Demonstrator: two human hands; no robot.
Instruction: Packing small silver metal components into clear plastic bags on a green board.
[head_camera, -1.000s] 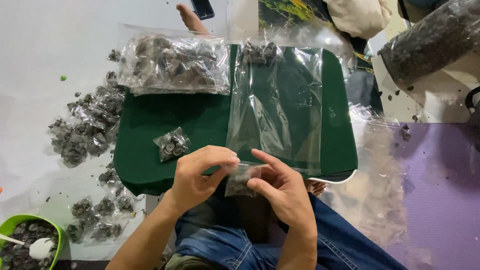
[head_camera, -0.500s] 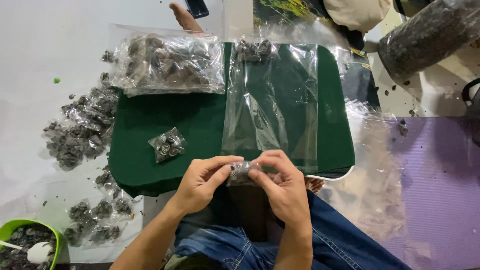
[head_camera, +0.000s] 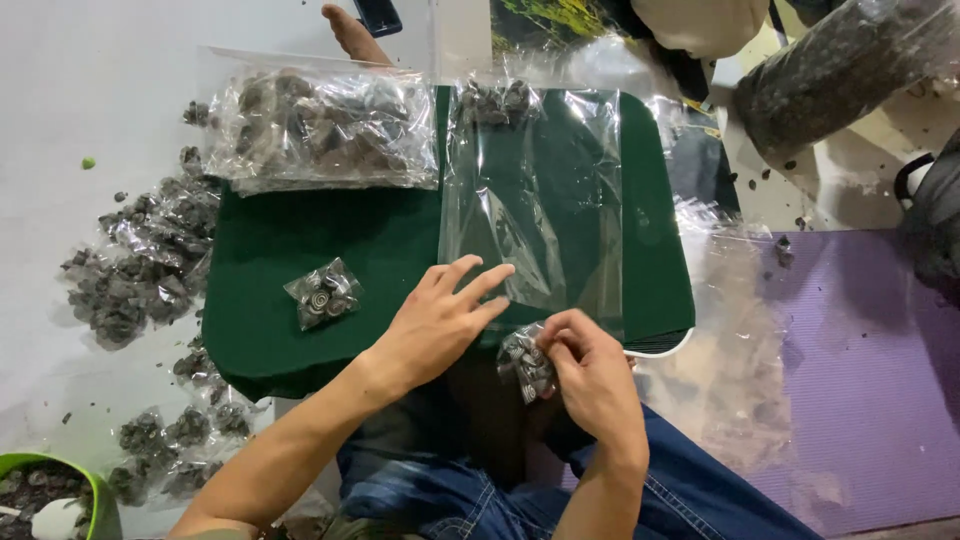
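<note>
Fingers of the right hand pinch a small filled packet just off the near edge of the green mat. Left hand lies flat, fingers spread, holding nothing, on the mat against an empty clear bag. Another small packet sits nearby.

Table: big filled bag on its far left corner; empty bag flat on its right half; small packet on the near left. Left hand rests on the table's near edge, touching the empty bag's near corner. Right hand just right of it, off the edge, pinching a second packet. Loose packets on the floor left of the table; bowl at near left.
</note>
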